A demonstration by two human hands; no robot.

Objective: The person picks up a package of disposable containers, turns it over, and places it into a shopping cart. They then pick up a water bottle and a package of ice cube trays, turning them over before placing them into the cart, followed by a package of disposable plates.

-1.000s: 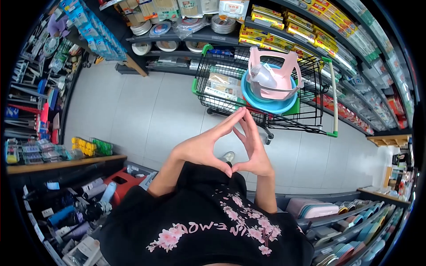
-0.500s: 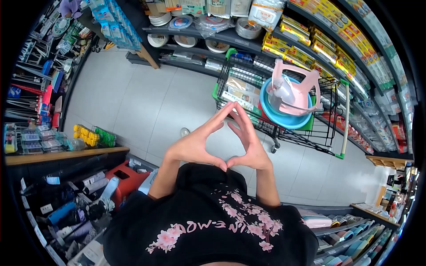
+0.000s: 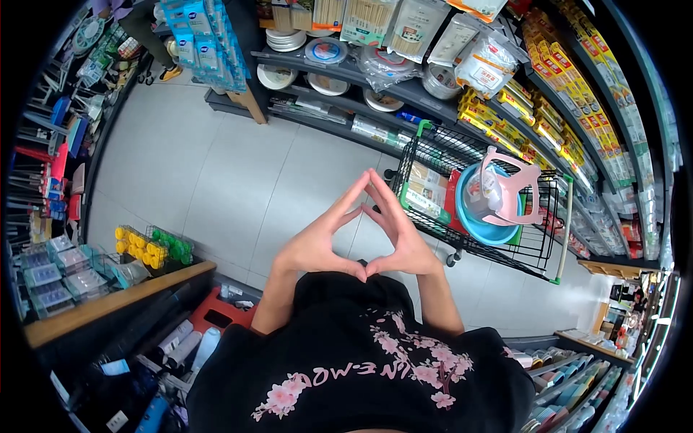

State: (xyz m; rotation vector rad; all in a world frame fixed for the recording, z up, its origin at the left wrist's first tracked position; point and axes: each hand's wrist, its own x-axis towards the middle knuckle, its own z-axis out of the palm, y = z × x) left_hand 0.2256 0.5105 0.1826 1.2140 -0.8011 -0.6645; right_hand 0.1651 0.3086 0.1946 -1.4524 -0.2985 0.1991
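Note:
My left hand (image 3: 317, 242) and my right hand (image 3: 401, 242) are held out in front of my chest, above the floor. Their forefingers meet at the top and their thumbs meet at the bottom, so they frame a triangle. Both hands are empty, with the fingers straight and pressed together. Just beyond my right hand stands a black wire shopping cart (image 3: 538, 249) with green trim. In it lie a blue basin (image 3: 491, 231), a pink plastic seat (image 3: 516, 191) and some flat packets (image 3: 426, 195).
Grey floor tiles (image 3: 216, 180) run up the aisle. Shelves of plates, bowls and yellow boxes (image 3: 505, 123) line the far and right side. At left a wooden-edged shelf (image 3: 123, 296) carries yellow and green items; bottles fill the racks below. A red stool (image 3: 220, 314) stands by my left arm.
The view has swung left, so the cart now sits further right and lower in frame. My hands keep the same triangle shape in front of me.

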